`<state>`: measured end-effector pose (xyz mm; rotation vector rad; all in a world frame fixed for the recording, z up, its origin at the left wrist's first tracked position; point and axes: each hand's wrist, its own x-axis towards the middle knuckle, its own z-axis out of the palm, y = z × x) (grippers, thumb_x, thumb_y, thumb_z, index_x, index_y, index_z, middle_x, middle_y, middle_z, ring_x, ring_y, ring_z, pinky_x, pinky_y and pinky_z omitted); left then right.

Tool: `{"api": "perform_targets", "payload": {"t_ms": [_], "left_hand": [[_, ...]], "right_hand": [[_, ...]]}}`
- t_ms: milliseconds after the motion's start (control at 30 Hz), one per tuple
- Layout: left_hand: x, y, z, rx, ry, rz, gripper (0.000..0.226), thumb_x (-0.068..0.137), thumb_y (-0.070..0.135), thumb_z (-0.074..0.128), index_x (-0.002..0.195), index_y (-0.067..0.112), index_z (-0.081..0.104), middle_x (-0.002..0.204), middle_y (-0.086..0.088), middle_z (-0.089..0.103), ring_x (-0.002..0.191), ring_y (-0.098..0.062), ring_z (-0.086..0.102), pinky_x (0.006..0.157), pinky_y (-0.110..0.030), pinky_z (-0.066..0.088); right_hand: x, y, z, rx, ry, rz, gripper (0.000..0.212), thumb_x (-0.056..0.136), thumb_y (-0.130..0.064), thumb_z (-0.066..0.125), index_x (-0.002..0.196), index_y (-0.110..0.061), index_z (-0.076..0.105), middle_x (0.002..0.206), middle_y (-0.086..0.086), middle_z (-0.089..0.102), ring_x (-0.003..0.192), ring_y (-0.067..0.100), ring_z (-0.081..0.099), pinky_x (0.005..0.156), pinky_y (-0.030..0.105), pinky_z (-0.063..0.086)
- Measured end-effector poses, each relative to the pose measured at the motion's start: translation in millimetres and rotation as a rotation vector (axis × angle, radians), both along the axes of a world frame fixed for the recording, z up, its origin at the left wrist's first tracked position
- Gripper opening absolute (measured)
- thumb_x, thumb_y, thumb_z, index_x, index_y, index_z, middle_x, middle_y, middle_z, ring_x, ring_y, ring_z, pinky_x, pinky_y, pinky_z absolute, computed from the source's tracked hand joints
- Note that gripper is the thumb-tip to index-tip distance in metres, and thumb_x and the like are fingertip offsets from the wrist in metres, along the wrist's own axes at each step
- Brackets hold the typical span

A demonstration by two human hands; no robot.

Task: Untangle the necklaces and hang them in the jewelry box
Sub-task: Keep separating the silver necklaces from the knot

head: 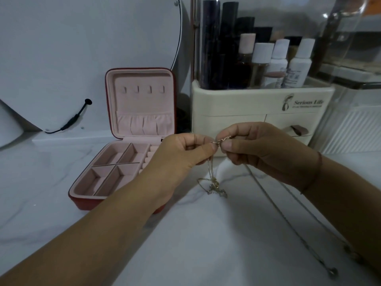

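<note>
Pinching a thin gold chain necklace (215, 188), perhaps its clasp, in left hand (183, 153) and right hand (259, 149). Lifted so tangles hang free.

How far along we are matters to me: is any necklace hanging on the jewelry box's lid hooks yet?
No, all four hooks in the open jewelry box lid are bare.

Single view logged: head-worn, wide-angle. I read it as looking forward and down across the tabletop (206, 234) from the near side of the jewelry box (142, 108), whose open lid faces the lens. Close range: forearms enter from the bottom edge. Left hand (181, 155) and right hand (266, 149) meet on a necklace (215, 189) just right of the box, near frame centre.
</note>
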<state>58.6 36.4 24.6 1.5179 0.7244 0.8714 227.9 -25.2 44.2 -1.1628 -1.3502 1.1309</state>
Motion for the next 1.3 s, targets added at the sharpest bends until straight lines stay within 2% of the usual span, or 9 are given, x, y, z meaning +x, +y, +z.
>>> {"api": "perform_targets", "payload": {"t_ms": [200, 367, 467, 633, 733, 867, 1000, 1133, 1300], "left_hand": [[0.4, -1.3, 0.8, 0.014, -0.065, 0.022, 0.015, 0.07, 0.02, 0.073, 0.083, 0.013, 0.071, 0.068, 0.005, 0.069, 0.063, -0.001, 0.061, 0.064, -0.012, 0.049], [1.4, -1.2, 0.2, 0.027, -0.044, 0.001, 0.011, 0.082, 0.016, 0.067, 0.088, 0.01, 0.074, 0.071, 0.0, 0.07, 0.067, -0.003, 0.06, 0.067, -0.013, 0.049], [1.2, -1.4, 1.1, -0.005, -0.049, -0.021, 0.009, 0.082, 0.016, 0.066, 0.085, 0.013, 0.074, 0.073, 0.0, 0.071, 0.069, -0.005, 0.062, 0.074, -0.016, 0.052], [-0.3, -1.7, 1.8, -0.01, -0.029, -0.007, 0.014, 0.071, 0.022, 0.072, 0.08, 0.011, 0.074, 0.07, 0.001, 0.07, 0.065, -0.005, 0.06, 0.068, -0.015, 0.051], [0.1, -0.8, 2.7, -0.035, -0.038, 0.022, 0.006, 0.079, 0.016, 0.069, 0.075, 0.013, 0.072, 0.065, 0.003, 0.067, 0.062, -0.004, 0.059, 0.069, -0.018, 0.051], [-1.1, 2.7, 4.4, -0.093, -0.141, 0.009, 0.024, 0.086, 0.011, 0.061, 0.066, 0.017, 0.073, 0.067, 0.0, 0.068, 0.065, -0.009, 0.062, 0.071, -0.022, 0.052], [-0.8, 0.3, 8.6, -0.16, -0.229, -0.075, 0.018, 0.093, 0.008, 0.049, 0.081, 0.007, 0.063, 0.072, -0.006, 0.068, 0.066, -0.016, 0.065, 0.067, -0.024, 0.055], [-0.3, -1.3, 9.1, -0.12, -0.224, -0.062, 0.016, 0.097, 0.008, 0.043, 0.088, 0.007, 0.056, 0.068, -0.002, 0.06, 0.047, -0.008, 0.041, 0.047, -0.018, 0.037], [-4.2, 4.8, 9.0, -0.06, -0.109, -0.01, 0.014, 0.093, 0.012, 0.053, 0.084, 0.011, 0.062, 0.054, 0.005, 0.037, 0.044, -0.005, 0.027, 0.044, -0.017, 0.024]], "right_hand": [[-4.2, -0.1, -0.6, 0.076, -0.12, -0.047, 0.026, 0.065, -0.023, 0.071, 0.086, -0.008, 0.072, 0.069, 0.012, 0.062, 0.057, 0.014, 0.047, 0.056, 0.021, 0.042], [-2.7, 2.5, -3.0, 0.042, -0.118, -0.127, 0.014, 0.072, -0.015, 0.072, 0.084, -0.007, 0.07, 0.061, 0.007, 0.055, 0.055, 0.012, 0.045, 0.057, 0.022, 0.04], [-3.8, 1.5, -2.5, 0.008, -0.053, -0.099, 0.004, 0.084, -0.008, 0.063, 0.083, -0.006, 0.065, 0.056, -0.002, 0.051, 0.053, 0.008, 0.043, 0.055, 0.017, 0.04], [-2.9, 1.9, -2.2, -0.05, 0.059, -0.032, 0.016, 0.075, -0.021, 0.063, 0.083, -0.007, 0.063, 0.063, 0.001, 0.053, 0.057, 0.007, 0.047, 0.056, 0.015, 0.044], [-0.4, 2.4, -0.9, -0.044, 0.109, -0.022, 0.015, 0.078, -0.021, 0.061, 0.081, -0.007, 0.061, 0.064, 0.0, 0.055, 0.057, 0.006, 0.048, 0.056, 0.015, 0.045], [6.4, 0.7, 3.8, -0.002, 0.125, -0.037, 0.01, 0.079, -0.02, 0.063, 0.077, -0.01, 0.064, 0.068, 0.0, 0.058, 0.059, 0.006, 0.049, 0.057, 0.015, 0.045], [5.6, -1.1, 5.2, 0.058, -0.001, -0.069, 0.005, 0.075, -0.015, 0.068, 0.079, -0.013, 0.068, 0.067, 0.001, 0.059, 0.059, 0.009, 0.05, 0.059, 0.018, 0.046], [1.0, -1.4, 4.5, 0.155, -0.279, -0.174, 0.01, 0.083, -0.004, 0.067, 0.086, -0.012, 0.07, 0.066, 0.006, 0.064, 0.059, 0.014, 0.055, 0.061, 0.025, 0.049], [1.2, -0.6, 3.9, 0.216, -0.237, -0.18, 0.013, 0.086, -0.003, 0.064, 0.088, -0.014, 0.07, 0.064, -0.001, 0.064, 0.058, 0.011, 0.054, 0.06, 0.022, 0.047]]}}
